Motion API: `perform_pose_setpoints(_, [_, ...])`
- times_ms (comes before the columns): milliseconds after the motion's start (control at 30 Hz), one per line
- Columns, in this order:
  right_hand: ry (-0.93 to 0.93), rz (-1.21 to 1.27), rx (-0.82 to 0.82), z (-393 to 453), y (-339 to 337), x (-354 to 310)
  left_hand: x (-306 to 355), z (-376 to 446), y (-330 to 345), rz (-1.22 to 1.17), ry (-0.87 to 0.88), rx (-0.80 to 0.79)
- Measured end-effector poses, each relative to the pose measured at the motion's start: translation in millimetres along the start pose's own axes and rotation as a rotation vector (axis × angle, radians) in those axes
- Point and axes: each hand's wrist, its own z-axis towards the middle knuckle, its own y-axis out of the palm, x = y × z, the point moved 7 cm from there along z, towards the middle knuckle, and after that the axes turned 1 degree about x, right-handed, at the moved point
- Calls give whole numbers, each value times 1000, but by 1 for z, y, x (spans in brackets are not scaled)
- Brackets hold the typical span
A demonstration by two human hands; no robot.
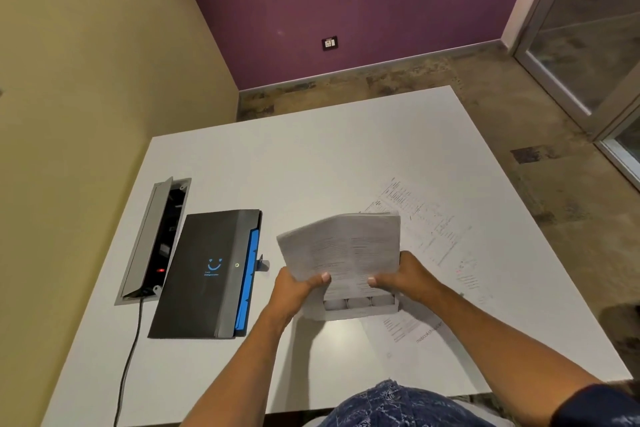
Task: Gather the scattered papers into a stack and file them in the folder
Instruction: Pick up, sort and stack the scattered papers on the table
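1. Holding a stack of papers [341, 255] above the white table [311, 163], both hands grip its near edge, and the sheets stand tilted up off the surface.
2. The left hand [298, 288] clamps the stack's left side, thumb on the printed face and fingers behind.
3. The right hand [405, 279] clamps the right side the same way, so the two thumbs sit near each other on the top sheet.
4. The black folder [207, 274] lies closed and flat on the table to the left of the stack, close by the left hand but not touching it; blue dividers [248, 284] show along its right edge.
5. A blue smiley logo is printed on the folder's cover; the small words under it are too blurred to read.
6. More loose sheets [433, 229] lie flat on the table to the right of and beneath the stack; their print is too small to read.
7. Left of the folder, an open cable box [156, 239] is set into the table, with a black cord [130, 357] running out of it.
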Motion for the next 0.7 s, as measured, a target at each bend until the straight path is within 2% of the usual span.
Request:
perform_pose_setpoints(133, [-75, 83, 125, 10, -8, -14, 14, 2, -6, -40, -3, -19])
perform_pose_setpoints(267, [-81, 243, 203, 21, -10, -25, 14, 5, -2, -182, -40, -154])
perform_pose_setpoints(333, [-74, 290, 148, 27, -5, -29, 9, 7, 4, -290, -61, -164])
perform_pose_setpoints(433, [-27, 302, -22, 30, 6, -25, 2, 12, 7, -348, -92, -127])
perform_pose_setpoints(467, [0, 244, -42, 30, 7, -23, -1, 13, 7, -347, -103, -119])
perform_pose_setpoints(533, [81, 63, 39, 27, -4, -8, -8, 16, 4, -335, -121, -97])
perform_pose_setpoints(633, [204, -157, 352, 17, -37, 29, -18, 16, -2, -294, -155, -53])
perform_pose_setpoints(700, [281, -657, 457, 4, -56, 40, -24, 13, -6, -280, -189, -21])
